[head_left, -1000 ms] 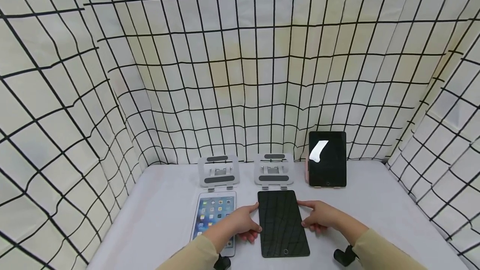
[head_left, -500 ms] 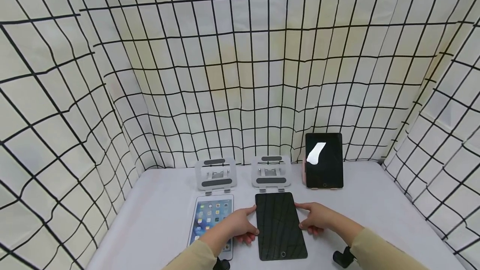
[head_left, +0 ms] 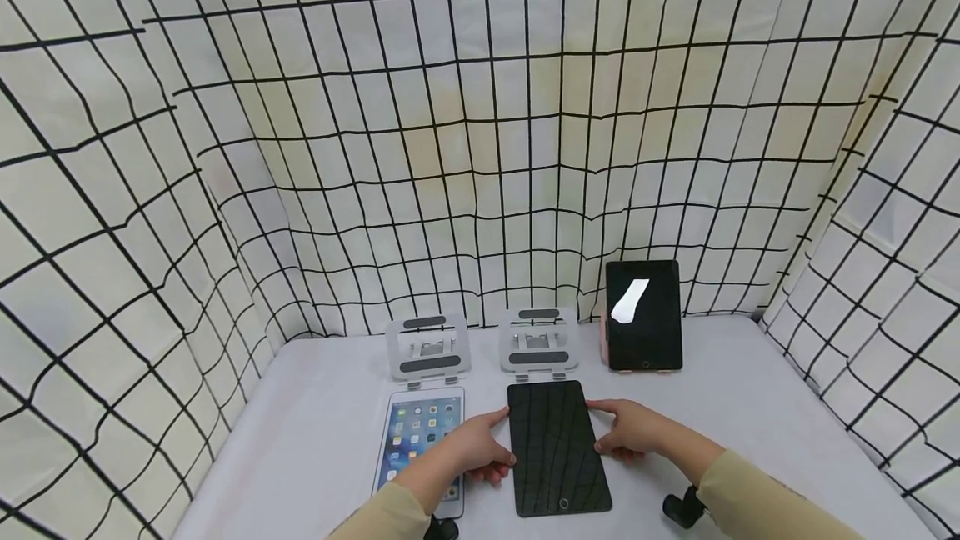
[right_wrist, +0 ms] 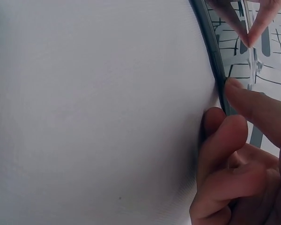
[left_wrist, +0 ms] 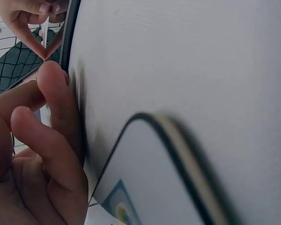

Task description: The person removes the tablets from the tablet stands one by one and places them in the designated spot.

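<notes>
A black tablet [head_left: 558, 448], screen dark and home button nearest me, lies low over the table between my two hands. My left hand [head_left: 480, 444] holds its left edge with thumb and forefinger spread along the side. On the opposite edge my right hand [head_left: 630, 427] does likewise, forefinger near the top corner and thumb lower down. Fingertips [right_wrist: 234, 86] meet the thin edge in the right wrist view, the other fingers bent beneath. A white tablet [head_left: 420, 427] with its app screen lit lies to the left, partly covered by my left forearm.
Behind the tablets, two white folding stands [head_left: 427, 348] with grey pads lean back side by side. Another black tablet [head_left: 643, 315] stands upright on a pink stand [head_left: 603, 340] at the back right. White cloth with black grid lines [head_left: 480, 148] walls the table.
Both hands keep the same hold on the black tablet's edges. The head view shifts slightly; the tablets and stands keep their places relative to one another.
</notes>
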Tool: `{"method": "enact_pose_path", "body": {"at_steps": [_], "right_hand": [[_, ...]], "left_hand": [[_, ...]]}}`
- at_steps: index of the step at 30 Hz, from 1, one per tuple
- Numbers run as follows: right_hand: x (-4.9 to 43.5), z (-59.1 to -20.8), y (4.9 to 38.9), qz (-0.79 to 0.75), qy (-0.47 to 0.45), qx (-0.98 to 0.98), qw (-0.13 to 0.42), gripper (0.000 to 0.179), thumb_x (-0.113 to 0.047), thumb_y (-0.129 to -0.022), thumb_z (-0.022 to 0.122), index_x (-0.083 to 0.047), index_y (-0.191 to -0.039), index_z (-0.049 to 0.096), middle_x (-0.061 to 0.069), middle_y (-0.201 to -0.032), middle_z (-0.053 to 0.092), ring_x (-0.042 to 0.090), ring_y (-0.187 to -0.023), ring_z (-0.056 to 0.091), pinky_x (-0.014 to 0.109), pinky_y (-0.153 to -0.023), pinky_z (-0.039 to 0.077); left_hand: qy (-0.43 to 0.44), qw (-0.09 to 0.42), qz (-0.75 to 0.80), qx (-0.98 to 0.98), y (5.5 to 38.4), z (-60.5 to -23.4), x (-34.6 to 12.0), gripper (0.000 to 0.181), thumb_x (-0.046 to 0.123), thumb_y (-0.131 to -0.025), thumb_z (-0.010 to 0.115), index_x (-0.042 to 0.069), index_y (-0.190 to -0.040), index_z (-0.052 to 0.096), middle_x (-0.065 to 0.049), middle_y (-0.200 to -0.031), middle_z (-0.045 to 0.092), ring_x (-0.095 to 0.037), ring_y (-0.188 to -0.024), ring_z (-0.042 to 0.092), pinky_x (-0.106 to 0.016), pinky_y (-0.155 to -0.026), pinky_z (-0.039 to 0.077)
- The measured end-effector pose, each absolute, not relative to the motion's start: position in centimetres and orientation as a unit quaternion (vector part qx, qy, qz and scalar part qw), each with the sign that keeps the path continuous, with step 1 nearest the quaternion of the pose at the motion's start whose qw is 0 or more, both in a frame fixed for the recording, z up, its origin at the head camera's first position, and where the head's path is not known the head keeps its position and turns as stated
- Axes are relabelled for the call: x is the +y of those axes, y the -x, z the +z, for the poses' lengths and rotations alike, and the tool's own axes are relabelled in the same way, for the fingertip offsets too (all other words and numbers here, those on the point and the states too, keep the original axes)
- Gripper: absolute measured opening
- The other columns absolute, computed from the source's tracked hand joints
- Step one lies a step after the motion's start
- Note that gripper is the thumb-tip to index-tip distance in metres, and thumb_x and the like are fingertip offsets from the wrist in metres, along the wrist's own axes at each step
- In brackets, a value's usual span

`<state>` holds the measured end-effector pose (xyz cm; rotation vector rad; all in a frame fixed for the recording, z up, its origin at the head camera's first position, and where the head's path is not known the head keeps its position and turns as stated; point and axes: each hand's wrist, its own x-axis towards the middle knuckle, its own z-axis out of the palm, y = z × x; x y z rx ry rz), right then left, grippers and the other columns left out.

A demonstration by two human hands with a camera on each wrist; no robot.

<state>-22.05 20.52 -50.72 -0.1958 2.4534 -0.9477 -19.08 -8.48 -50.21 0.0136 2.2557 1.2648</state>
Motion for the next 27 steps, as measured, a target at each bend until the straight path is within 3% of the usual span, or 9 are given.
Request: {"method": "enact_pose_path", "body": {"at_steps": [11,22,27], "right_hand": [[20.9,-50.1,21.7,-0.354,0.068,0.913,0.192,0.065,-0.017,-0.081,0.081,-0.013,-0.141,0.055,0.005,-0.078,0.057,0.018,-0.056,0.055,0.029,-0.051,0.045],[22.5,-49.3,21.4,-0.374,0.052,0.915,0.141,0.060,-0.018,-0.083,0.080,-0.012,-0.138,0.057,0.002,-0.085,0.059,0.018,-0.063,0.058,0.033,-0.055,0.050],[23.1,-48.9,21.5,-0.379,0.063,0.916,0.112,0.059,-0.017,-0.084,0.079,-0.011,-0.138,0.057,0.001,-0.087,0.060,0.018,-0.064,0.058,0.033,-0.057,0.049]], "left_hand": [[-0.011,0.203,0.491,0.847,19.0,-50.4,-8.5,0.073,0.018,-0.089,0.073,0.013,-0.153,0.038,-0.005,-0.075,0.067,-0.014,-0.048,0.055,-0.028,-0.043,0.041],[-0.011,0.107,0.526,0.844,19.4,-49.6,-8.3,0.063,0.016,-0.092,0.069,0.002,-0.147,0.041,-0.006,-0.094,0.063,-0.021,-0.072,0.063,-0.031,-0.056,0.050],[-0.009,0.087,0.530,0.844,19.9,-49.6,-7.9,0.060,0.016,-0.093,0.068,0.004,-0.146,0.044,-0.007,-0.103,0.063,-0.022,-0.078,0.064,-0.034,-0.061,0.051]]}}
